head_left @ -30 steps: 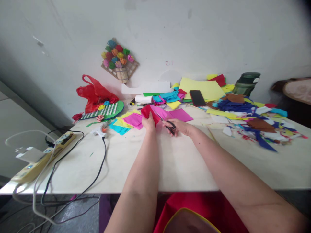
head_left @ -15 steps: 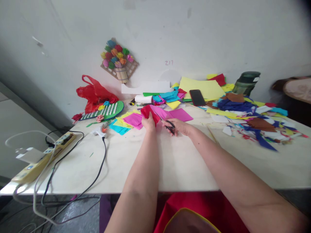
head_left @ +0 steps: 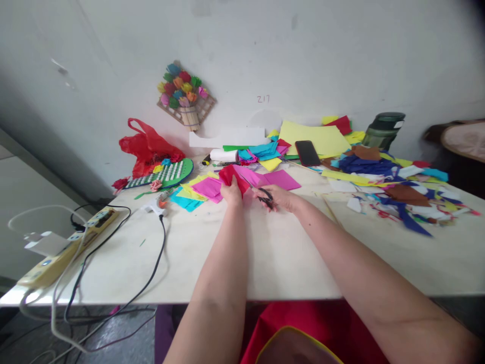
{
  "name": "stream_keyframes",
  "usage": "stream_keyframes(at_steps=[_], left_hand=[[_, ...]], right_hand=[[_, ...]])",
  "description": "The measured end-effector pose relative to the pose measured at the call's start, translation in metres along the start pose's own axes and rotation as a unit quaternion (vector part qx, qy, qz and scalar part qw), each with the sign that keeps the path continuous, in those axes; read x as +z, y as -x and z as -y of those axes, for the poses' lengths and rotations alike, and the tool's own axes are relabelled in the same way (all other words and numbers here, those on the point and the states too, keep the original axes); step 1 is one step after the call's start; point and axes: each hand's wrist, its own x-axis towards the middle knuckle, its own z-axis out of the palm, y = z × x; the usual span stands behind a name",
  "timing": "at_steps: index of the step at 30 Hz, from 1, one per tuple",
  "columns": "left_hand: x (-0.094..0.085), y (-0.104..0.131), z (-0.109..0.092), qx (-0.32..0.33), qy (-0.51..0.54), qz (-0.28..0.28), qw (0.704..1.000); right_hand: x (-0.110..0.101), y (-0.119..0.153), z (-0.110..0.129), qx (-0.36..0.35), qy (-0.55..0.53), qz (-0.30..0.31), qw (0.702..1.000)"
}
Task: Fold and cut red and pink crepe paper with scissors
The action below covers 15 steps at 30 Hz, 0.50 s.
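Note:
My left hand (head_left: 232, 193) is closed on a piece of red paper (head_left: 228, 175), held a little above the table. In my right hand (head_left: 279, 197) is a pair of scissors (head_left: 267, 197) with black handles, fingers wrapped round the loops. The blades point up and left, at the right edge of the red paper; whether they touch it I cannot tell. Magenta paper (head_left: 282, 179) lies just behind and to the right of the scissors. Left of my left hand, magenta, yellow and blue sheets (head_left: 187, 202) overlap on the table.
A glue gun (head_left: 154, 206) with a black cord and a power strip (head_left: 68, 247) are at the left. Behind stand a red plastic bag (head_left: 147, 146) and a green woven piece (head_left: 178, 173). A phone (head_left: 307, 153), paper scraps (head_left: 407, 194) and a bottle (head_left: 384, 130) occupy the right.
Almost nothing differs. The scissor handles in my right hand have shifted very slightly, and the red paper stays in my left hand.

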Motion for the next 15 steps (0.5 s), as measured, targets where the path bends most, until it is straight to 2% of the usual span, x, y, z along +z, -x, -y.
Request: stream_keyframes(at_steps=[15], left_hand=[[-0.0014, 0.0033, -0.0076, -0.014, 0.002, -0.009, 1.000]], right_hand=[[-0.0010, -0.0039, -0.0031, -0.021, 0.012, -0.006, 1.000]])
